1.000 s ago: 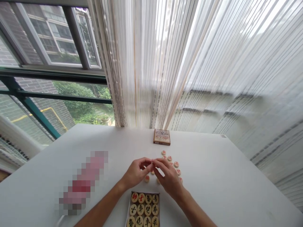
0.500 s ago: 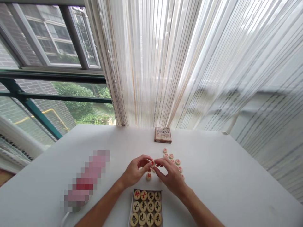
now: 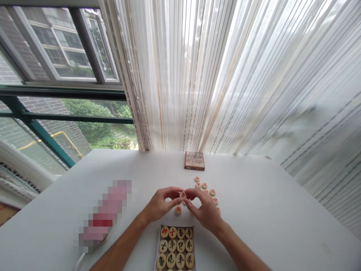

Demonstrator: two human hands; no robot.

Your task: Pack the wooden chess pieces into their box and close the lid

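Note:
A round xiangqi piece with a red character is pinched between the fingertips of both hands, its marked face turned up towards me. My left hand grips it from the left, thumb below and fingers above. From the right, my right hand closes on the same piece. Just under the hands lies another red-marked piece on the white table. Nearer to me, an open box holds rows of pieces, mostly black-marked, with two red ones in its far left corner.
Several loose red-marked pieces lie beyond and beside my right hand, some partly hidden by it. A flat brown box lid rests near the far edge. On the left is a blurred-out pink object with a white cord. Striped curtains hang behind the table.
The held piece has been turned so its red character now stands upright and faces me more squarely. Both hands stay in nearly the same place.

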